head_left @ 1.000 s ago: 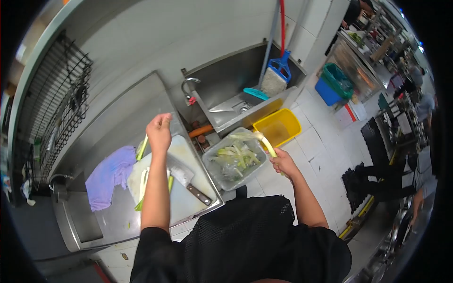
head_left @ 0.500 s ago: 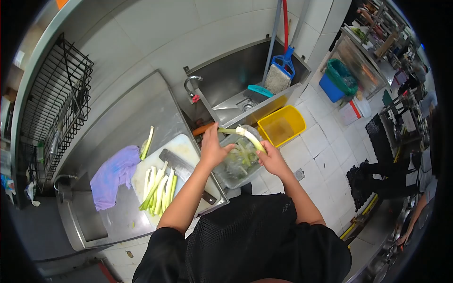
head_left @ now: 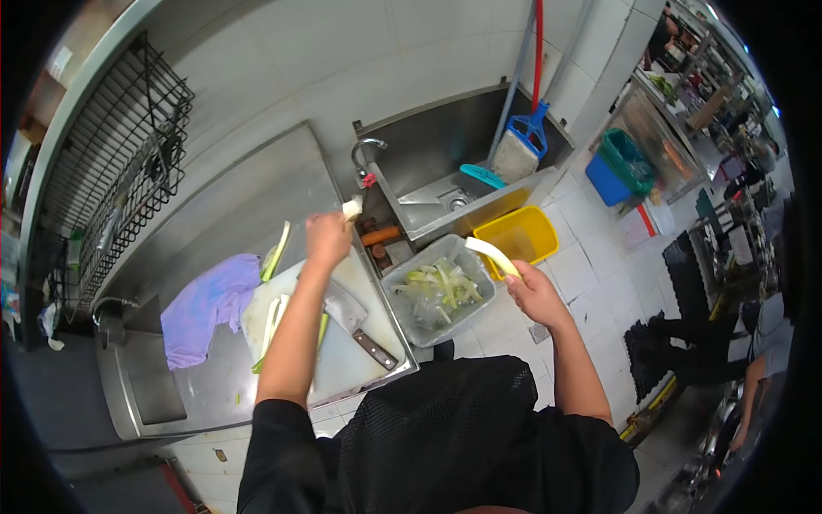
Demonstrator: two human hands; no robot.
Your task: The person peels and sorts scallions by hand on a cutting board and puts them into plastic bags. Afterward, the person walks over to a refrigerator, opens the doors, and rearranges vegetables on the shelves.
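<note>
My right hand point(head_left: 535, 295) is closed round a peeled leek stalk point(head_left: 494, 255), whose pale end points up and left beside the yellow bin. Over the steel counter's right edge, my left hand point(head_left: 329, 238) is closed on a whitish leek piece point(head_left: 352, 207). Below and between the hands is a lined grey bin point(head_left: 402, 330) with leek scraps point(head_left: 441, 287) inside. A cleaver point(head_left: 358, 324) lies on the white cutting board point(head_left: 347, 374). Leek stalks point(head_left: 274, 321) on the board are partly hidden by my left forearm. Another leek stalk point(head_left: 276, 253) lies above the board.
A purple cloth point(head_left: 201, 308) lies on the steel counter point(head_left: 231, 214). Behind the yellow bin point(head_left: 535, 224) is a steel sink point(head_left: 428, 141) with a tap point(head_left: 368, 144) and a mop point(head_left: 516, 154). A co-worker's arm point(head_left: 750, 398) shows at the right.
My left hand came to the leek at the bin, then moved back left with a whitish piece. The stalk in my right hand now has a clean, bare end. The view has shifted slightly.
</note>
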